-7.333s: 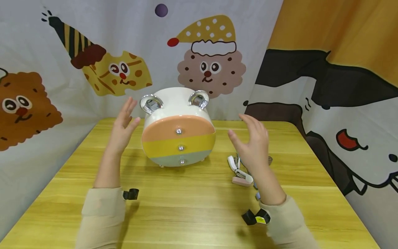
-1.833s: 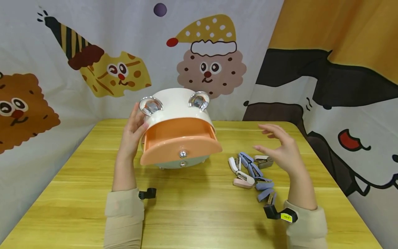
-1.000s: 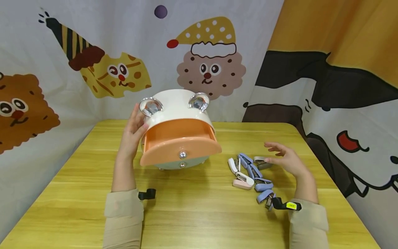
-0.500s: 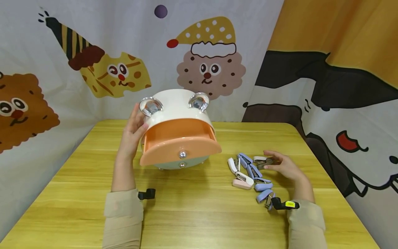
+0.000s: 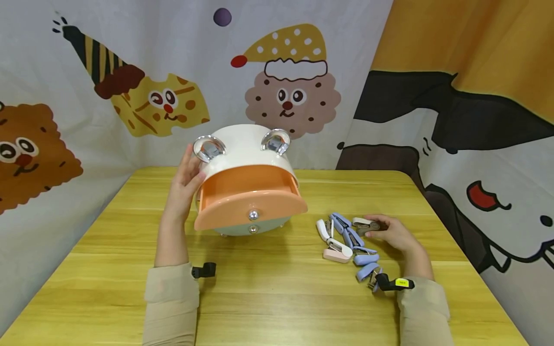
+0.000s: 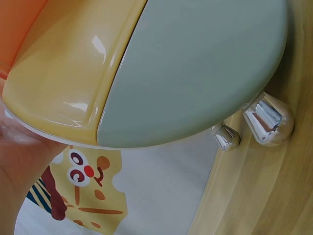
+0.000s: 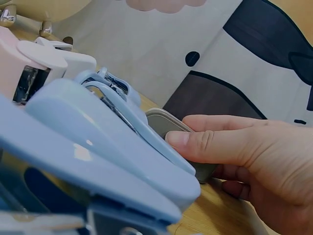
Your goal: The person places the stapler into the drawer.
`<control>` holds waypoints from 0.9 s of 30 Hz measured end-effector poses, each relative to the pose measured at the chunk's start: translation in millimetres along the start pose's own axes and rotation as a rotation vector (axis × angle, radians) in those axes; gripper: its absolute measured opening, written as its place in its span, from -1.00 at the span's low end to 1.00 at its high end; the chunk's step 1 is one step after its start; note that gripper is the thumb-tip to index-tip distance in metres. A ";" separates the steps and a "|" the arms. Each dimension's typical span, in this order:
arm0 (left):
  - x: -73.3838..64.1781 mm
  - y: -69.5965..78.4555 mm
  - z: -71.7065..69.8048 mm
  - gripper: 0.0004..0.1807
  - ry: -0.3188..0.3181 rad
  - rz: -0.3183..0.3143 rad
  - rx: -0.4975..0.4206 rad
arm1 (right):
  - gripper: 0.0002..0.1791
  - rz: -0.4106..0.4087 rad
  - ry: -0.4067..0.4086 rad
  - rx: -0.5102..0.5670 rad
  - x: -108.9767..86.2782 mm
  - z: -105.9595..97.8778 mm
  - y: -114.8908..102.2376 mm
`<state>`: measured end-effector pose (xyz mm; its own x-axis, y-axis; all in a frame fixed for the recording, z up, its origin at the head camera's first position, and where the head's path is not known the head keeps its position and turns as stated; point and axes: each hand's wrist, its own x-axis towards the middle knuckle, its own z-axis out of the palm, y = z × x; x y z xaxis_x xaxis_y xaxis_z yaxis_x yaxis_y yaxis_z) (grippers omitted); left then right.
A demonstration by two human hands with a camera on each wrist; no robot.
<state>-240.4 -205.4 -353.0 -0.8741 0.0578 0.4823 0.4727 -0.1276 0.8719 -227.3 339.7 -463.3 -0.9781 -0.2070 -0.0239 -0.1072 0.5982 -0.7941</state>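
Note:
A white rounded drawer box (image 5: 248,142) with two silver ears stands at the back of the table. Its orange top drawer (image 5: 229,211) is pulled out towards me, and its inside shows bare. My left hand (image 5: 178,206) rests along the box's left side, fingers fairly straight and thumb by the front edge. At the right, my right hand (image 5: 400,238) pinches a grey stapler (image 7: 168,122) between thumb and fingers at the table top. Blue staplers (image 5: 354,236) lie just left of that hand, beside a white stapler (image 5: 322,229) and a pink-and-white one (image 5: 336,255).
The box's green lower drawer (image 6: 195,73) and yellow middle drawer (image 6: 73,68) are closed, and silver feet (image 6: 269,120) carry the box. Another blue stapler (image 5: 367,271) lies near the right wrist camera (image 5: 389,282). A printed curtain (image 5: 173,29) hangs right behind the wooden table (image 5: 281,307).
The orange drawer has come out since the earliest frame, and my left hand has moved onto the box's side. My right hand has come down to the grey stapler and now pinches it.

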 end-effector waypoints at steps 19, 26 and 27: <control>-0.3 -0.3 0.9 -0.27 0.005 0.004 -0.012 | -0.38 0.010 0.111 0.011 -1.3 -4.0 -17.0; -0.2 -0.1 0.1 -0.28 0.008 -0.009 0.003 | -0.39 -0.008 0.178 0.052 -4.4 -6.6 -40.9; -0.3 -0.1 -0.1 -0.28 0.008 -0.011 0.004 | -0.39 -0.008 0.187 0.058 -4.7 -6.7 -44.5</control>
<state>-240.2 -205.5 -353.2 -0.8802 0.0508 0.4718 0.4633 -0.1234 0.8776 -219.2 319.3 -423.8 -0.9940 -0.0603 0.0914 -0.1095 0.5500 -0.8279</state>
